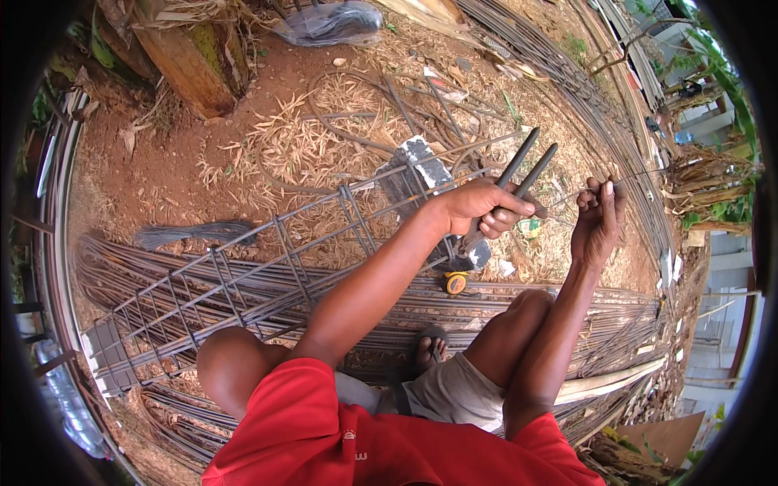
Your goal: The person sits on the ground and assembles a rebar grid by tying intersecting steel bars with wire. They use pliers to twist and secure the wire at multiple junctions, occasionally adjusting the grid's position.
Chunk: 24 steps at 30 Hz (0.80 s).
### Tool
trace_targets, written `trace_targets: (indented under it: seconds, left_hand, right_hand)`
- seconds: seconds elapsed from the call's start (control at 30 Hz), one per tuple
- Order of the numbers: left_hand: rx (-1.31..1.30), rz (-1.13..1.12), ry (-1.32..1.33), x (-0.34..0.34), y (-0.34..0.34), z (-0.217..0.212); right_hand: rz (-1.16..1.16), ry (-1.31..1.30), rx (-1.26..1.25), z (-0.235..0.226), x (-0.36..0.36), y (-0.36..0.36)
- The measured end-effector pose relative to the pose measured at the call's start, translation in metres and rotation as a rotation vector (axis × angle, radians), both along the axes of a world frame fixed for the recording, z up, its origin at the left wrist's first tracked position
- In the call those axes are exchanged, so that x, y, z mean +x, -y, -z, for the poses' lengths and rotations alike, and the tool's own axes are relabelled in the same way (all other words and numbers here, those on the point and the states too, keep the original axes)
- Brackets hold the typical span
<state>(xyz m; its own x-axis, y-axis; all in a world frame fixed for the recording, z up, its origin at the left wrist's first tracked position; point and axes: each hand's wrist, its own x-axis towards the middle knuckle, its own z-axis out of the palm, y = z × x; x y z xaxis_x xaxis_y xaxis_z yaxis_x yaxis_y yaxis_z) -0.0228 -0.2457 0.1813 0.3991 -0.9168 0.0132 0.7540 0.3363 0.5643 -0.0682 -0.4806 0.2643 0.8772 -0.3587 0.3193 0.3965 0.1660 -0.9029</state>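
Head view looks down on a seated person in a red shirt, both forearms stretched away from the body over the knees; the left hand (485,208) is clenched around the two long dark handles of a pair of pincers (509,193), the handles pointing up and to the far right, the jaws lying down near the end of a rebar cage (243,279); the right hand (598,217) is raised just right of the left, palm toward the body, fingers pinched on a thin tie wire (640,172) that runs off to the far right; whether the wire reaches the pincers I cannot tell. One rebar cage lies on its side, stretching from the near left to the centre, resting on a wide bed of long steel bars (616,312) laid left to right; one yellow tape measure (455,283) sits on those bars just below the left hand; one bundle of cut wire (194,233) lies on the red soil at the left, well apart from both hands; one sandalled foot (429,347) shows between the knees; one grey plastic bag (328,22) lies at the far edge.
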Motion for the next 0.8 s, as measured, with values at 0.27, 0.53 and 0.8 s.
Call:
trace_targets:
  seconds: [0.27,0.53,0.8]
  left_hand:
    - [-0.052,0.152,-0.062,-0.012,0.021,0.016]
    - [-0.211,0.142,-0.152,-0.017,0.031,0.023]
    - [0.159,-0.229,0.136,-0.026,0.044,0.007]
  right_hand:
    - [-0.236,0.127,0.152,-0.002,-0.002,0.017]
    - [-0.216,0.062,0.099,-0.008,-0.010,0.001]
    - [-0.004,0.113,0.009,-0.011,-0.007,0.001]
